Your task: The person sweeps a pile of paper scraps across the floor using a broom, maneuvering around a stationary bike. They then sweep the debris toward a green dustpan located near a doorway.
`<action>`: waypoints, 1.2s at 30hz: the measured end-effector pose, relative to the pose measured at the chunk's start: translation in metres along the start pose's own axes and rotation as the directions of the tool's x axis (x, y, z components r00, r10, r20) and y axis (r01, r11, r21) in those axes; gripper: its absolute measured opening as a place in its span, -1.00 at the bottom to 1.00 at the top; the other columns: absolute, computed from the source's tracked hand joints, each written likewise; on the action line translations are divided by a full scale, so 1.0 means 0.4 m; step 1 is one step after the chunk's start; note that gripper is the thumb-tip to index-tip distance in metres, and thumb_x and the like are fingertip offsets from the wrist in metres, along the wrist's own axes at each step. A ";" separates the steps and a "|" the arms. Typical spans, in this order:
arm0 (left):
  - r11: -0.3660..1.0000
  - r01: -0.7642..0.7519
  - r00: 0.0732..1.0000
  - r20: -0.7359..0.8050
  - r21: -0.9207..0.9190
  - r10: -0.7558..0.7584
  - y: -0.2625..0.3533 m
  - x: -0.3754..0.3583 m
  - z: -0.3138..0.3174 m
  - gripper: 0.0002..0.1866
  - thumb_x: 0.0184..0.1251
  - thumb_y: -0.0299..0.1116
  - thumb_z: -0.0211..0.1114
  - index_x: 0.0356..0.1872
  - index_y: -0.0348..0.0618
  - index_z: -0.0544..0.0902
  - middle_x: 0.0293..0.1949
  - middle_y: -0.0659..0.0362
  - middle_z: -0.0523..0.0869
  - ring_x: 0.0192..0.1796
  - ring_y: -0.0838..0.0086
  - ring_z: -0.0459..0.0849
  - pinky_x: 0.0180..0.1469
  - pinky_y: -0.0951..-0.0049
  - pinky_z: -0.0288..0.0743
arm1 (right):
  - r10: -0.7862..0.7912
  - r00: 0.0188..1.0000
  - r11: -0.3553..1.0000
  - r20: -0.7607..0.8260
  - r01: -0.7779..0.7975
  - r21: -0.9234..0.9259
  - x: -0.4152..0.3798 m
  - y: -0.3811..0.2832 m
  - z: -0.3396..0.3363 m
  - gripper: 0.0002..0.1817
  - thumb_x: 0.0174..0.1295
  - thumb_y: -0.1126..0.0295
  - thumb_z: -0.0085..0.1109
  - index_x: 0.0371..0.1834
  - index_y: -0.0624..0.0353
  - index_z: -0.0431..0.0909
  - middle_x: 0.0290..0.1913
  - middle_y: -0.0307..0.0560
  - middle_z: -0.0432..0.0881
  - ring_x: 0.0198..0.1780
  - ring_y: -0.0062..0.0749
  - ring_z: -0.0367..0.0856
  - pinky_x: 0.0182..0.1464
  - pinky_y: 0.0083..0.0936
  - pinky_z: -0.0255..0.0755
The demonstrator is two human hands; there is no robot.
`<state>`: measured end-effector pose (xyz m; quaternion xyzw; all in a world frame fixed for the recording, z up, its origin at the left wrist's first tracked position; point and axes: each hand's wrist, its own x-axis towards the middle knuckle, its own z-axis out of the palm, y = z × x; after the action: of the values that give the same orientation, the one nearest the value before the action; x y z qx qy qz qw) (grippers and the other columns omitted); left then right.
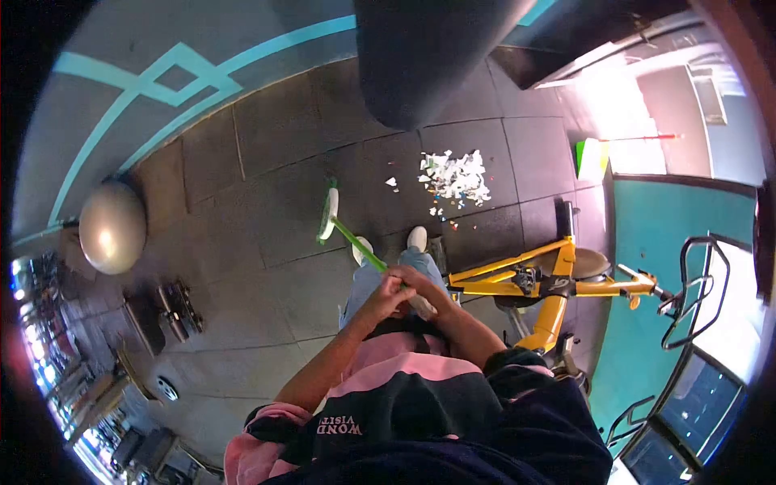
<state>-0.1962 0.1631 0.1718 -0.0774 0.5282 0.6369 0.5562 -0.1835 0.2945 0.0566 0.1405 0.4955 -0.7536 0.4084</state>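
Both of my hands are in front of my waist, closed round the green handle of a broom point(356, 238). My left hand point(386, 302) and my right hand point(415, 284) are close together near the handle's upper end. The broom slopes away to the left, and its white head with green bristles is at the floor, left of my shoes. To the right of the head lies a pile of white scraps point(459, 174) mixed with small coloured bits. One loose white scrap point(392, 183) lies between the pile and the broom head.
A yellow exercise bike point(558, 287) stands close on my right. Beyond it is a green dustpan point(592, 158) with a red stick. A large dark padded shape point(436, 56) hangs ahead. At left are a silver exercise ball point(113, 228) and dumbbells point(178, 311).
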 end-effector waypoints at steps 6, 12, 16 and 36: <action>0.955 0.094 0.969 -0.197 -0.280 -0.153 0.097 0.063 0.066 -0.33 0.07 -0.07 0.22 0.17 0.04 0.12 -0.04 0.22 0.45 -0.12 0.44 0.52 -0.21 0.35 0.47 | -0.527 0.773 0.491 0.353 0.616 -0.616 0.103 -0.030 -0.149 -0.80 0.05 0.26 0.07 -0.47 0.16 0.57 -0.47 -0.18 0.57 -0.41 -0.57 0.50 -0.29 -0.56 0.37; 0.988 0.001 0.990 -0.143 -0.154 -0.023 0.056 0.310 0.215 -0.21 -0.11 -0.12 0.33 0.14 -0.11 0.12 -0.05 -0.01 0.45 -0.05 0.24 0.51 -0.11 0.29 0.46 | -0.390 0.917 0.782 0.077 0.375 -0.498 -0.083 -0.154 -0.348 -0.84 0.03 0.36 0.08 -0.44 0.24 0.54 -0.46 -0.12 0.58 -0.39 -0.55 0.51 -0.28 -0.55 0.38; 0.999 -0.048 0.995 -0.089 -0.008 0.047 0.044 0.396 0.317 -0.28 -0.05 -0.21 0.32 0.11 -0.14 0.13 -0.13 0.01 0.45 -0.27 0.38 0.59 -0.40 0.46 0.55 | -0.095 0.964 0.988 -0.249 0.061 -0.140 -0.217 -0.229 -0.391 -0.82 0.01 0.38 0.10 -0.43 0.31 0.51 -0.40 -0.14 0.56 -0.37 -0.55 0.51 -0.30 -0.57 0.38; 0.932 0.080 0.988 -0.093 -0.353 -0.120 0.105 0.258 0.222 -0.26 -0.12 -0.37 0.33 0.05 -0.08 0.02 -0.13 0.08 0.41 -0.27 0.40 0.59 -0.34 0.39 0.57 | -0.255 0.966 0.791 -0.031 0.191 -0.582 -0.080 -0.125 -0.332 -0.85 0.02 0.46 0.01 -0.38 0.24 0.55 -0.44 -0.12 0.53 -0.43 -0.47 0.52 -0.37 -0.56 0.39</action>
<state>-0.2239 0.3027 0.1638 -0.2372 0.4331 0.6857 0.5348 -0.2268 0.4330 0.0455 -0.0082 0.7337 -0.6033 0.3125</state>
